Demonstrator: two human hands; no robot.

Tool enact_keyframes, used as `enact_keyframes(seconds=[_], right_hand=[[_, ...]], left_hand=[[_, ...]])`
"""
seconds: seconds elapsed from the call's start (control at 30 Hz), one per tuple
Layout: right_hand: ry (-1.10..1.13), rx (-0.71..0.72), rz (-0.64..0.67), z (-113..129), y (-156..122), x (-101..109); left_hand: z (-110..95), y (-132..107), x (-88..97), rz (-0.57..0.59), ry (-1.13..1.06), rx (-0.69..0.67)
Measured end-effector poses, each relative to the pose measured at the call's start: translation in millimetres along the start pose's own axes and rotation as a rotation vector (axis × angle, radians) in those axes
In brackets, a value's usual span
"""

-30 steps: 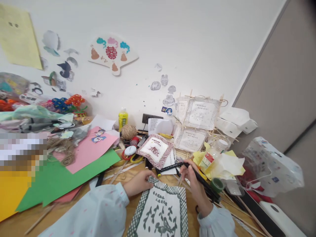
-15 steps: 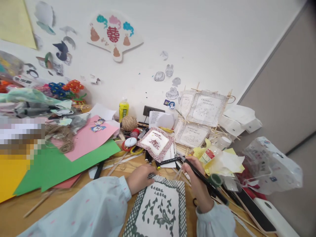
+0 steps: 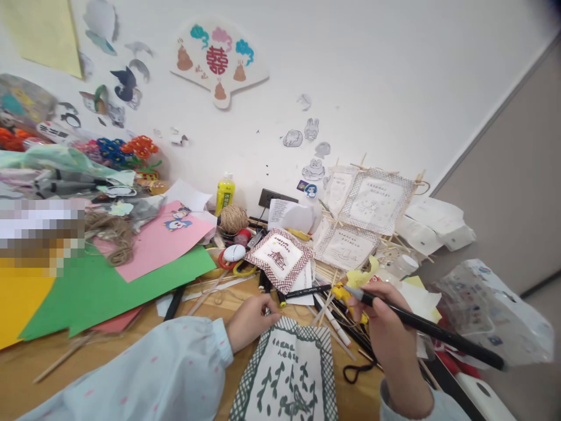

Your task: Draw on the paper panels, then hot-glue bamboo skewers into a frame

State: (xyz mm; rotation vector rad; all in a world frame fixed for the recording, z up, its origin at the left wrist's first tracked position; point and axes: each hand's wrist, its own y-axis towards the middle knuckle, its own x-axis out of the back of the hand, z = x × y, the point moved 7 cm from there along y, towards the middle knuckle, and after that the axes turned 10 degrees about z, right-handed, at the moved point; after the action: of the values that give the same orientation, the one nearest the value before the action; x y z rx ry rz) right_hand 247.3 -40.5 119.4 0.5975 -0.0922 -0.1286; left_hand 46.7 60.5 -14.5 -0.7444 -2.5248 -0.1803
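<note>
My left hand rests at the top left corner of a sheet with a green crosshatched border, fingers closed on its edge. Green leaves and handwritten lines fill the middle of the sheet, whose bottom runs out of view. In my right hand is a black marker pen, its grey end pointing left and its dark end out to the right. It is held above the table, apart from the sheet. Just beyond those fingers lies a yellow object, partly hidden, its kind unclear.
A red-bordered drawing lies behind, near a twine ball and a yellow-green bottle. Green paper and pink paper cover the left. Framed drawings on sticks lean against the wall; a plastic bag sits right.
My right hand has moved right with the black marker pen, uncovering the yellow object. My left hand stays at the sheet's corner. The view has shifted slightly.
</note>
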Motion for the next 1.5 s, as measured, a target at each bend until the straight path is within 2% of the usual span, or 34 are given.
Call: enact_keyframes(seconds=[0.1, 0.2, 0.3, 0.4, 0.57, 0.63, 0.77, 1.07, 1.3, 1.5], right_hand=[[-0.022, -0.141, 0.08, -23, -4, -32], [-0.083, -0.288, 0.149, -63, -14, -61], [-0.147, -0.38, 0.207, -96, -25, -78], [-0.235, -0.389, 0.276, -111, -34, -88], [-0.389, -0.312, 0.38, -107, -42, -103], [-0.416, -0.307, 0.403, -106, -44, -106], [-0.439, -0.314, 0.395, -106, -45, -104], [-0.465, -0.307, 0.494, -110, -49, -109], [-0.503, -0.305, 0.438, -106, -46, -105], [-0.574, -0.278, 0.289, -111, -42, -90]], left_hand=[[-1, 1, -3.1, 0.051, -0.03, -0.046], [-7, -2, 0.5, 0.127, 0.132, -0.112], [-7, -8, 8.6, 0.163, 0.218, -0.131], [-9, -11, 12.8, 0.181, 0.286, -0.191], [-13, -14, 9.2, 0.275, 0.345, -0.417], [-12, -14, 9.8, 0.304, 0.326, -0.46], [-9, -12, 12.2, 0.31, 0.333, -0.449], [-8, -13, 10.5, 0.291, 0.375, -0.462], [-8, -13, 10.5, 0.306, 0.38, -0.455], [-7, -12, 10.1, 0.323, 0.388, -0.432]])
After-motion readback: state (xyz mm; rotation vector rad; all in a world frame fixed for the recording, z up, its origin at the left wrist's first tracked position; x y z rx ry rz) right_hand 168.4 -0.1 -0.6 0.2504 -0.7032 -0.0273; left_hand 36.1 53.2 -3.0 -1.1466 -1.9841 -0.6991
